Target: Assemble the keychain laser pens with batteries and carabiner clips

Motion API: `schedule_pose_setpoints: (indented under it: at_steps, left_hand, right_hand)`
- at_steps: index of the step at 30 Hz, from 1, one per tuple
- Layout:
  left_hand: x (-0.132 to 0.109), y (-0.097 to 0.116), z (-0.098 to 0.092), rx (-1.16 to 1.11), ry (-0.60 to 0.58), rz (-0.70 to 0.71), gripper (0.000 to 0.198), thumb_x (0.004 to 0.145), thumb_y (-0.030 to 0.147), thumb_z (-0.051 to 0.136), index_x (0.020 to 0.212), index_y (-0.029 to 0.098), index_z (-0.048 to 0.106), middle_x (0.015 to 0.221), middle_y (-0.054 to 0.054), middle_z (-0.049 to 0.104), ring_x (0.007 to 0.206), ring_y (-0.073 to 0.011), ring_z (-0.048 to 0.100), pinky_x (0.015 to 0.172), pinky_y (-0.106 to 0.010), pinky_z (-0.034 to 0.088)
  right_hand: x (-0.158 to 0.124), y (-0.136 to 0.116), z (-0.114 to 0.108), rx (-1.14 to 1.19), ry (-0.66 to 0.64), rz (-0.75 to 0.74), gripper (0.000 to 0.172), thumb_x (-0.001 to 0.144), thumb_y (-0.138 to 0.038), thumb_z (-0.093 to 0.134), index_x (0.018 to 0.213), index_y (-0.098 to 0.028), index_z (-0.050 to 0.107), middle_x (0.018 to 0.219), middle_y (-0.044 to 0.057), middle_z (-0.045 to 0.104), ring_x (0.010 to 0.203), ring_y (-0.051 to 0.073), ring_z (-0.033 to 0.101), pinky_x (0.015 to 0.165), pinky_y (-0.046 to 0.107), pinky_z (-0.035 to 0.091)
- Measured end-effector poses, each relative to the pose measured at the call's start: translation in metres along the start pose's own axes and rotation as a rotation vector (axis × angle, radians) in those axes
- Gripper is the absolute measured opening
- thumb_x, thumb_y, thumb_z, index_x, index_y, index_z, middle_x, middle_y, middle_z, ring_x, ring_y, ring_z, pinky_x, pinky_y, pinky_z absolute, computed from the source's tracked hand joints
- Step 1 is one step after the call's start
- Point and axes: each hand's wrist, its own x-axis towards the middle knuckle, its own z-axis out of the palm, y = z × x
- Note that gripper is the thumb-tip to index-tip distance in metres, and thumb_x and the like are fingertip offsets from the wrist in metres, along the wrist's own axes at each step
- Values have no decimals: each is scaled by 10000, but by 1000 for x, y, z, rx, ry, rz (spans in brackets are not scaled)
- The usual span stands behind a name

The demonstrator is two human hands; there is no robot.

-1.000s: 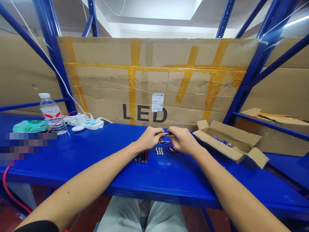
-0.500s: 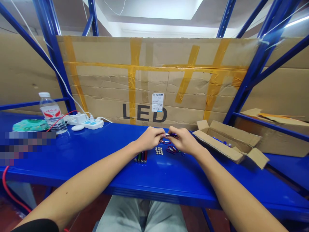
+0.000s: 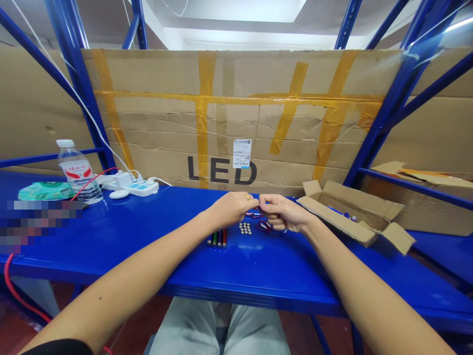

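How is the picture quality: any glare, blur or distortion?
Head view: wide-angle distortion bends the blue shelf posts; the ceiling light is washed out and reflects on the blue table; a pixelated patch masks the left edge; the left hand and right hand look sharp.

The blue counter (image 3: pixel 111 246) carries a water bottle (image 3: pixel 76 170), a green packet (image 3: pixel 46 191), a white power strip (image 3: pixel 133 186) and a white oval object (image 3: pixel 118 194) at its far left. Near the middle lie a row of small coloured tubes (image 3: pixel 217 239), a cluster of button cells (image 3: pixel 245 228) just beside them, and red carabiners (image 3: pixel 263 227). An open cardboard box (image 3: pixel 354 217) rests at the right.
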Motion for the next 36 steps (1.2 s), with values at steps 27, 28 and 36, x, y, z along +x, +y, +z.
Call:
schedule_pose_setpoints:
  at_steps: [27,28,36]
  left_hand:
    - [-3,-5,10,-254,134,-127,208,878,88,381,838,160,572,739,-44,612,701,-158,569,654,-262,411]
    - [-2,-5,10,-232,125,-114,215,873,78,374,838,158,570,732,-44,604,699,-159,563,656,-264,414]
    - [-1,0,5,-31,79,2,235,831,11,375,859,150,562,797,-76,633,774,-181,593,707,-275,444]
  right_hand:
    - [6,7,15,-238,304,-333,330,793,-428,684,802,-223,425,465,-117,357,335,47,285,322,182,265]
    - [6,6,14,-183,269,-306,339,791,-432,687,797,-224,419,454,-127,324,335,42,251,319,175,252]
    - [5,1,2,202,53,0,389,771,-345,709,719,-223,343,464,-138,228,364,15,80,275,124,152]
